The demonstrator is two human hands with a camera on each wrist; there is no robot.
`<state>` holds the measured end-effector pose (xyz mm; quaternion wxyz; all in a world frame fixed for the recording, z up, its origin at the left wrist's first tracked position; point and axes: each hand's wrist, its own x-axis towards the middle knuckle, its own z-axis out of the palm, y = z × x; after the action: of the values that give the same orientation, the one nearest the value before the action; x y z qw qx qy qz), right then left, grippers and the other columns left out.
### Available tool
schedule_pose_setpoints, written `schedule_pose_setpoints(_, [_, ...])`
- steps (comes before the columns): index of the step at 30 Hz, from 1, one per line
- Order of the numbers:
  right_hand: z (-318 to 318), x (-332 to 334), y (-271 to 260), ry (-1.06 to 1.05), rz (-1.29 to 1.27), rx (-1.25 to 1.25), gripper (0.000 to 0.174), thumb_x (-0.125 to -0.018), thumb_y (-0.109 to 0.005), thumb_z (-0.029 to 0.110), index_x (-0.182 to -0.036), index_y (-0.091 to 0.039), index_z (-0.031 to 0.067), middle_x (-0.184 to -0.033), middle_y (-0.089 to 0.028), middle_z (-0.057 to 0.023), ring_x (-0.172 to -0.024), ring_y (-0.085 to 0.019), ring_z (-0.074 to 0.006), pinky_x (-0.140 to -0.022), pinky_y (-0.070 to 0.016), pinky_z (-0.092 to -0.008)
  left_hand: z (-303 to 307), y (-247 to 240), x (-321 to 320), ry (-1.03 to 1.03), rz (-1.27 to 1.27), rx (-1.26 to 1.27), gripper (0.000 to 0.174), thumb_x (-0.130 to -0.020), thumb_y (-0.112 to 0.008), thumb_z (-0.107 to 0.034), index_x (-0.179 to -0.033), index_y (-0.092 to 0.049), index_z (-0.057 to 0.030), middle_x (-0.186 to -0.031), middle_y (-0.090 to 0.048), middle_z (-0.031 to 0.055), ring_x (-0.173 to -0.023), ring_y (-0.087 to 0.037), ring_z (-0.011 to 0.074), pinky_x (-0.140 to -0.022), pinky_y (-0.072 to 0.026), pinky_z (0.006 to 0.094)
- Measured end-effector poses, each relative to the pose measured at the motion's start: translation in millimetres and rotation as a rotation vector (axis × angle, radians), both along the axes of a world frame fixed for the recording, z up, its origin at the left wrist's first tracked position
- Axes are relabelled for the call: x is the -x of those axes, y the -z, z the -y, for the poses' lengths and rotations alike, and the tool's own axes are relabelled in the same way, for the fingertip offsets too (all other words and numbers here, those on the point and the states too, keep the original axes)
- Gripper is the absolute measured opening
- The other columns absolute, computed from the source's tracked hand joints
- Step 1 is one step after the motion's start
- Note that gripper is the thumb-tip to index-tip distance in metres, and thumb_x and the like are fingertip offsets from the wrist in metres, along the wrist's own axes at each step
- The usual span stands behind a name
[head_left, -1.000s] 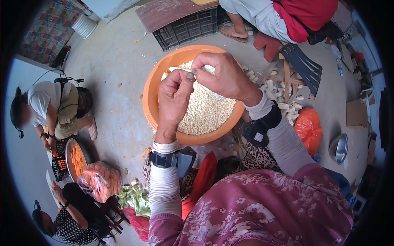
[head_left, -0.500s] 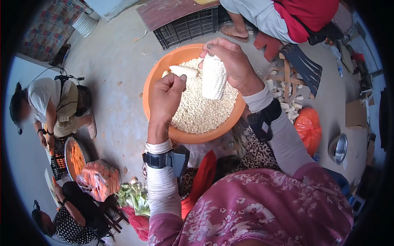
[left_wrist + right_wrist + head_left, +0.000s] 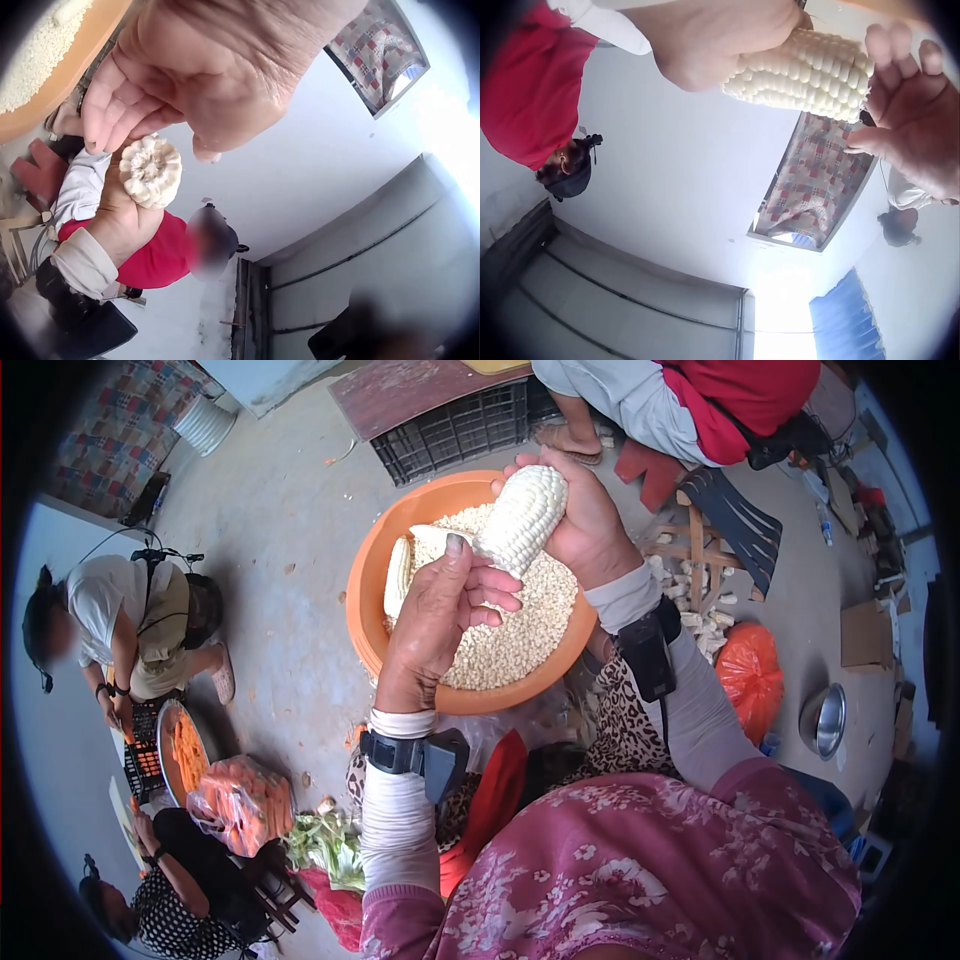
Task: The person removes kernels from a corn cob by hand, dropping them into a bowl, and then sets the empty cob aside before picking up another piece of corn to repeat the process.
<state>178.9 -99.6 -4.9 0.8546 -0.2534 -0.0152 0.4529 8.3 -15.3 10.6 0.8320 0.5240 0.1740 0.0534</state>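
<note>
Holding one cob (image 3: 525, 515), one hand (image 3: 588, 525) overhangs one basin (image 3: 366, 605).

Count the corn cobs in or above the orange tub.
3: a cob in the right hand, one against the tub's left wall, one on kernels beyond the left hand. More may be hidden.

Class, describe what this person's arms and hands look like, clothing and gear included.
The left hand and right hand are ungloved. Wrinkled whitish sleeves cover the forearms, meeting pinkish-purple sleeves higher up. Each wrist wears a black strap with a dark boxy device.
</note>
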Motion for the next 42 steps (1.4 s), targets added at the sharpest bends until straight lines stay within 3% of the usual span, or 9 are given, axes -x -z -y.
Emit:
schedule_pose_setpoints(7, [2,3,-2,0.022,-0.010,-0.080,0.035,-0.094,-0.049,0.034,-0.097,-0.053,-0.0009,-0.094,-0.059,-0.0170,-0.094,-0.060,-0.0336,-0.082,-0.0506,-0.0473,6,9,-13,-0.116,0.055,0.129,0.053,-0.096,-0.032,-0.051,-0.091,-0.053,-0.0025,-0.076,-0.064,0.0104,-0.063,-0.060,0.0138,-0.055,-0.0463,0.0223])
schedule_pose_setpoints(11, [2,10,-11,0.087,0.026,0.012,0.034,-0.092,-0.054,0.034,-0.097,-0.053,0.0004,-0.093,-0.059,-0.0145,-0.092,-0.060,-0.0326,-0.082,-0.0507,-0.0465,9,8,-18,-0.142,0.038,0.121,0.045,-0.093,-0.044,-0.049,-0.085,-0.055,-0.0060,-0.070,-0.062,0.0064,-0.057,-0.057,0.0092,-0.051,-0.0440,0.0197])
schedule_pose_setpoints(13, [2,11,-10,0.105,0.171,0.007,0.028,-0.090,-0.058,0.029,-0.096,-0.054,0.0018,-0.092,-0.057,-0.0117,-0.090,-0.060,-0.0314,-0.081,-0.0508,-0.0445,11,8,-20,-0.145,0.012,0.076,0.043,-0.091,-0.049,-0.049,-0.083,-0.056,-0.0070,-0.069,-0.062,0.0054,-0.056,-0.056,0.0078,-0.050,-0.0431,0.0190])
schedule_pose_setpoints(18, [7,3,-7,0.055,0.092,-0.022,0.021,-0.089,-0.060,0.022,-0.095,-0.053,0.0032,-0.090,-0.056,-0.0098,-0.089,-0.060,-0.0301,-0.080,-0.0507,-0.0425,16,5,-21,-0.173,0.015,-0.020,0.036,-0.089,-0.058,-0.042,-0.079,-0.060,-0.0074,-0.067,-0.062,0.0030,-0.053,-0.051,0.0047,-0.049,-0.0408,0.0172])
schedule_pose_setpoints(22, [10,-1,-8,0.039,0.117,-0.045,0.020,-0.089,-0.058,0.022,-0.094,-0.053,0.0037,-0.090,-0.056,-0.0101,-0.090,-0.060,-0.0302,-0.080,-0.0509,-0.0429,16,5,-21,-0.152,0.044,-0.040,0.034,-0.090,-0.057,-0.039,-0.082,-0.060,-0.0062,-0.069,-0.062,0.0031,-0.055,-0.050,0.0039,-0.051,-0.0405,0.0166])
schedule_pose_setpoints(27, [12,-3,-9,0.062,0.034,-0.037,0.021,-0.089,-0.058,0.022,-0.095,-0.053,0.0035,-0.090,-0.056,-0.0103,-0.090,-0.060,-0.0308,-0.080,-0.0511,-0.0449,16,1,-20,-0.083,0.131,0.025,0.028,-0.094,-0.052,-0.029,-0.097,-0.057,-0.0016,-0.077,-0.063,0.0055,-0.061,-0.053,0.0057,-0.055,-0.0427,0.0184])
schedule_pose_setpoints(34, [12,-4,-10,0.086,0.028,-0.045,0.018,-0.089,-0.058,0.020,-0.093,-0.053,0.0032,-0.088,-0.057,-0.0102,-0.089,-0.060,-0.0303,-0.081,-0.0512,-0.0437,14,2,-20,-0.007,0.214,0.321,0.042,-0.096,-0.044,-0.040,-0.103,-0.053,0.0002,-0.080,-0.062,0.0111,-0.064,-0.057,0.0121,-0.054,-0.0452,0.0181])
schedule_pose_setpoints(36, [12,-3,-9,0.045,0.066,-0.040,0.017,-0.088,-0.058,0.019,-0.093,-0.054,0.0032,-0.087,-0.058,-0.0102,-0.088,-0.060,-0.0295,-0.081,-0.0513,-0.0424,17,-3,-21,-0.121,0.062,0.339,0.046,-0.095,-0.042,-0.045,-0.103,-0.050,-0.0007,-0.076,-0.060,0.0096,-0.060,-0.055,0.0114,-0.047,-0.0408,0.0176])
schedule_pose_setpoints(42, [8,0,-7,0.013,0.121,-0.040,0.014,-0.087,-0.058,0.016,-0.091,-0.055,0.0034,-0.086,-0.059,-0.0104,-0.085,-0.061,-0.0264,-0.081,-0.0512,-0.0391,11,8,-18,-0.132,0.039,0.239,0.040,-0.095,-0.047,-0.040,-0.093,-0.055,-0.0008,-0.061,-0.055,0.0044,-0.047,-0.047,0.0087,-0.041,-0.0336,0.0177])
